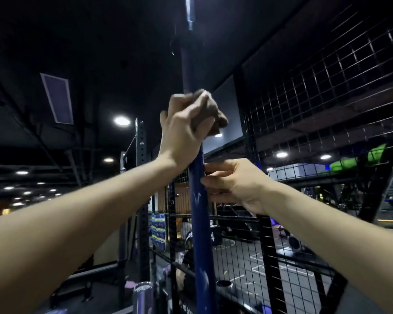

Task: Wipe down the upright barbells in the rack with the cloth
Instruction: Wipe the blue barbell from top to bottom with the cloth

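Observation:
A blue upright barbell (199, 223) rises through the middle of the view, its shaft darker higher up and ending in a silver tip near the ceiling. My left hand (184, 128) grips a brown cloth (211, 114) wrapped round the bar, well above head height. Lower on the same bar, my right hand (234, 184) holds the blue shaft from the right side, fingers curled round it.
The silver end of another barbell (143, 291) stands at the lower left. A black wire-mesh cage wall (327, 98) runs behind and to the right. A perforated black rack upright (141, 155) stands to the left, with the gym floor beyond the mesh.

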A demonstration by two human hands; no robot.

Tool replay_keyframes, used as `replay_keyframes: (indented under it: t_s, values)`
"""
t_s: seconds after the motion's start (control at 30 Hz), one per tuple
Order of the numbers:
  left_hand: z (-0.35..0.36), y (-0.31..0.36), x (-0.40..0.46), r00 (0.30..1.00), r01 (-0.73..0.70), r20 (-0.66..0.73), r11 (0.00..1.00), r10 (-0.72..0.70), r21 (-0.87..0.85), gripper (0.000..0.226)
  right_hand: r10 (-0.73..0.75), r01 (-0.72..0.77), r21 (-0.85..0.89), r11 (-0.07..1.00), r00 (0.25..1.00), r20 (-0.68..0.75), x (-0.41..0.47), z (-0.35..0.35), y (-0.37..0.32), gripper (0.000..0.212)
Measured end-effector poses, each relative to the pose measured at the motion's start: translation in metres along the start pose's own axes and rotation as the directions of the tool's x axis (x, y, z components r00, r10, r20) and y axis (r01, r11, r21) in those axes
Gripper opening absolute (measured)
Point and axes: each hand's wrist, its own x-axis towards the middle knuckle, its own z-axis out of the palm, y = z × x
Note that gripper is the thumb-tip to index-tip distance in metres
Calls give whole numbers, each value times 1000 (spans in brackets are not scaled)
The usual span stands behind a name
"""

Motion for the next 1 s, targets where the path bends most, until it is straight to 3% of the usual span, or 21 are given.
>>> replay_keyframes:
  t_s: [0.1,0.27,0.47,0.53,0.77,0.87,1.0]
  values:
    - [2,-8,13,1000,-7,-21,999,8,40,43,-20,19,-11,1000,999,-40,-2,6,4,21]
    - [19,-16,67,991,134,-2,984,-135,115,45,-14,12,-23,1000,996,-85,3,7,17,13]
    - [3,0,-12,999,39,8,999,-39,-18,46,13,-2,95,995,994,-111,-9,8,17,12]
    - [-2,1,-33,999,16,27,1000,-17,15,46,11,0,118,993,995,-95,-15,11,19,12]
    - [11,-6,29,986,145,68,979,-156,146,45,37,-36,5,999,994,-107,-18,14,24,14]
    - [8,2,2,990,135,36,988,-138,80,48,48,-50,-14,999,989,-137,-20,13,24,17]
    - [-8,15,-73,994,41,96,999,-43,25,50,85,-85,-1,996,989,-118,-35,16,31,17]
